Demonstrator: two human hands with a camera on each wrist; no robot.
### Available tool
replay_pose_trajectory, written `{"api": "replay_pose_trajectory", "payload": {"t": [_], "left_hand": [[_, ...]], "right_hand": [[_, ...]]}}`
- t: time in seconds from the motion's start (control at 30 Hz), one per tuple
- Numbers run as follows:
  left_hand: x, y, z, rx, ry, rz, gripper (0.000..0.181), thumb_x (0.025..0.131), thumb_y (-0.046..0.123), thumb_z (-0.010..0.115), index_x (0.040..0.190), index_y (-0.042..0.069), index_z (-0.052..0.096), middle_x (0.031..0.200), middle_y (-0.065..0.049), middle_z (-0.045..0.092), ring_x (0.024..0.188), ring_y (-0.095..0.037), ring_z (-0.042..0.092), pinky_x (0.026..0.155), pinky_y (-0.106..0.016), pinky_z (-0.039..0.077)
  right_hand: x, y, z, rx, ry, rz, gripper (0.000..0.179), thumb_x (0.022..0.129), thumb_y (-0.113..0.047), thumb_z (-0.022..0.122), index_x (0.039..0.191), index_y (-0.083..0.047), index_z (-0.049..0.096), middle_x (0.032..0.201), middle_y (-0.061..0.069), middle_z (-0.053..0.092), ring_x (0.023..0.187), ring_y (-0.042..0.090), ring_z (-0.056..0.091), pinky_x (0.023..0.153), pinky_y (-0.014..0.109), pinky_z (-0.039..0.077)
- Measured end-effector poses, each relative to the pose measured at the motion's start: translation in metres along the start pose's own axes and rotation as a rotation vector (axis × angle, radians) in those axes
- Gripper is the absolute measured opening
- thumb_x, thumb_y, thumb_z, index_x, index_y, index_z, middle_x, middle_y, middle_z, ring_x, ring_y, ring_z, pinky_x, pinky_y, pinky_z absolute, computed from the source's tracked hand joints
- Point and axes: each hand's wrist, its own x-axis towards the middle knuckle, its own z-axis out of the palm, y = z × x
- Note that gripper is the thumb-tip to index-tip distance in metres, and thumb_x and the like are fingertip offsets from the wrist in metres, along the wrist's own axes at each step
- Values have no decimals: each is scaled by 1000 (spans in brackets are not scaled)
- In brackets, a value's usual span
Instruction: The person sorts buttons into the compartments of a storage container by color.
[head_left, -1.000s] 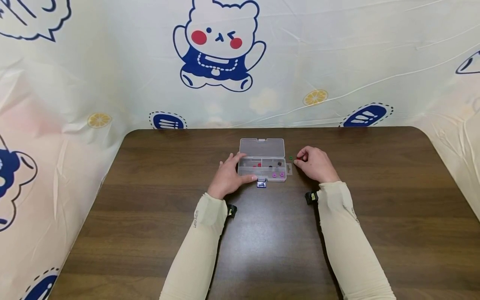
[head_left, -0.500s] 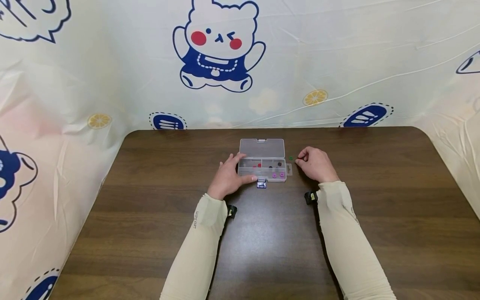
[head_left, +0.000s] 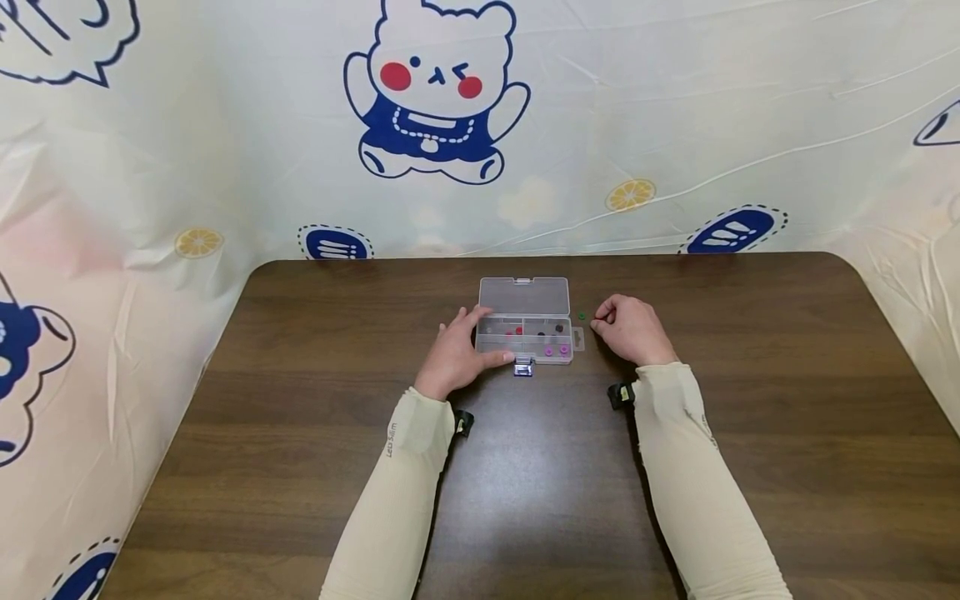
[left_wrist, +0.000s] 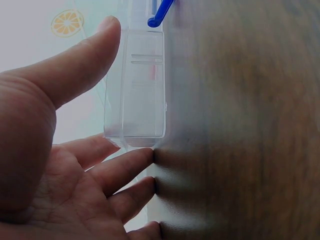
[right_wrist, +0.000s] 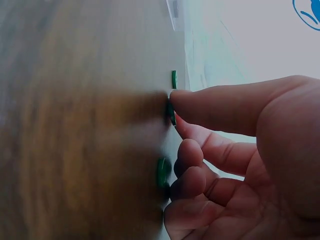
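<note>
A clear plastic compartment box (head_left: 523, 337) lies with its lid raised at the back of the table. My left hand (head_left: 456, 350) holds its left end, thumb at the front rim and index finger at the back; the other fingertips meet the table in the left wrist view. Just right of the box, my right hand (head_left: 633, 329) pinches a small, dark green button-like piece (right_wrist: 171, 116) between thumb and index finger, low over the table. Another green piece (right_wrist: 174, 79) lies beyond the thumb, and one more (right_wrist: 161, 171) sits by the curled fingers.
Inside the box are red pieces (head_left: 518, 331), dark pieces (head_left: 558, 328) and purple ring-like buttons (head_left: 564, 349) in separate compartments. A blue latch (head_left: 523, 367) sticks out at the front. The brown table (head_left: 517, 500) meets a printed curtain (head_left: 585, 125) behind.
A red spot at the right fingertips one second ago no longer shows, and those fingertips have shifted very slightly right. My left hand and the box stay put.
</note>
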Motion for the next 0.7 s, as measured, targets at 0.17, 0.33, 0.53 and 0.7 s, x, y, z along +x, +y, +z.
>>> {"api": "replay_pose_trajectory", "payload": {"t": [0.17, 0.33, 0.53, 0.7], "left_hand": [[0, -1, 0, 4, 1, 8, 80, 84, 40, 82, 152, 20, 44, 162, -11, 31, 151, -41, 17, 122, -56, 13], [0, -1, 0, 3, 3, 8, 80, 84, 40, 82, 151, 20, 45, 162, -10, 32, 152, -39, 16, 123, -55, 12], [0, 0, 0, 7, 2, 10, 80, 84, 40, 82, 151, 20, 44, 162, -10, 32, 152, -37, 16, 123, -55, 12], [0, 0, 0, 11, 3, 13, 80, 84, 41, 82, 151, 19, 45, 162, -10, 32, 152, -35, 17, 123, -53, 10]], "right_hand": [[1, -1, 1, -10, 3, -1, 16, 96, -15, 64, 100, 0, 67, 91, 13, 62, 85, 28, 56, 77, 40, 47], [1, -1, 1, -14, 0, -7, 15, 95, -14, 63, 99, 0, 68, 89, 12, 63, 84, 28, 57, 76, 40, 47], [0, -2, 0, -21, -16, 5, 15, 96, -15, 62, 99, -1, 67, 87, 12, 63, 82, 28, 57, 75, 40, 47], [0, -1, 0, -21, -19, 6, 14, 96, -14, 62, 98, -1, 67, 87, 12, 63, 82, 28, 57, 76, 40, 48]]}}
